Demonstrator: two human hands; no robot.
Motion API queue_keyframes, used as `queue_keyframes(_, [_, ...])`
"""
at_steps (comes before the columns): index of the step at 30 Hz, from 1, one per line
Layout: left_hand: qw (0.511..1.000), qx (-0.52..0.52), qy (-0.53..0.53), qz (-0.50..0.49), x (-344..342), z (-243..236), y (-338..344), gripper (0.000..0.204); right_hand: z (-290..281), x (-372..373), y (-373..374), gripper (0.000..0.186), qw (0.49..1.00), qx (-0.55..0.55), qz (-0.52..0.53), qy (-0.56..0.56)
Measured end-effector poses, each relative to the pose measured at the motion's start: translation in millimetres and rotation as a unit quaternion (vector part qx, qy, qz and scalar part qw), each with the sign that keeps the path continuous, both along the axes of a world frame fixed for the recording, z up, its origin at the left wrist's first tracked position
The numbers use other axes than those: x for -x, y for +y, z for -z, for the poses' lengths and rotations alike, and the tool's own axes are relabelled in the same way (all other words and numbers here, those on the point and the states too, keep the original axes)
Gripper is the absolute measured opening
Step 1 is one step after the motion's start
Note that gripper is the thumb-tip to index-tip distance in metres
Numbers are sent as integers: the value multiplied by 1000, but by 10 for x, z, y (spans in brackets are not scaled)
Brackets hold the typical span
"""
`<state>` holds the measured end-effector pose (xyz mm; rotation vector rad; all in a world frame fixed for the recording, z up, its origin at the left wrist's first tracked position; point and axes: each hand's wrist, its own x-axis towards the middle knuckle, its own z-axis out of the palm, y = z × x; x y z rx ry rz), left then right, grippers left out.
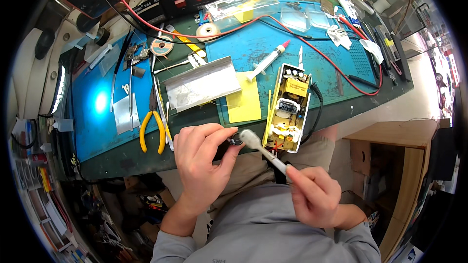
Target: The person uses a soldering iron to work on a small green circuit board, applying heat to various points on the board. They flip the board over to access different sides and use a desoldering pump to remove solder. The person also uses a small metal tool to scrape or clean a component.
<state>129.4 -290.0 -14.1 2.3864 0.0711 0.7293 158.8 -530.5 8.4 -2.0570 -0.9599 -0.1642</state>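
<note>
My left hand point(202, 158) pinches a small black round part point(236, 139) between thumb and fingertips, at the bench's near edge. It looks like a capacitor, though its kind is hard to make out. In my right hand point(317, 192) is a light-coloured brush point(268, 155), its pale head close beside the black part; whether they touch I cannot tell. Just beyond the brush lies an opened power supply point(287, 109), its circuit board showing a yellow transformer, a large black capacitor and white glue. Its empty-looking metal cover point(202, 85) rests to the left, partly over a yellow paper point(244, 102).
Yellow-handled pliers point(153, 134) lie left of my left hand. A syringe point(267, 61) with a pink tip is on the blue mat point(321, 97). Red and black test leads point(317, 44) cross the bench. Solder spools point(161, 46) and tweezers stand farther left.
</note>
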Motion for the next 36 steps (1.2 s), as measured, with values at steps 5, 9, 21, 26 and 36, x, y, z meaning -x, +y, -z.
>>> queue_keyframes(5, [1000, -4, -2, -6, -21, 45, -7, 39, -44, 19, 67, 52, 999, 50, 3, 17])
queue_keyframes(9, [1000, -7, -5, -2, -10, 24, 3, 39, -62, 31, 63, 51, 998, 40, 2, 38])
queue_keyframes(21, [1000, -4, -16, -10, -44, 22, -6, 36, 101, 47, 61, 50, 999, 14, 9, 34])
queue_keyframes(26, [999, -27, -32, -9, -40, 52, -21, 36, 26, -20, 137, 50, 998, 48, 27, 23])
queue_keyframes(36, [999, -16, -31, -10, -49, 22, -11, 35, -37, 52, 145, 48, 998, 25, 26, 45])
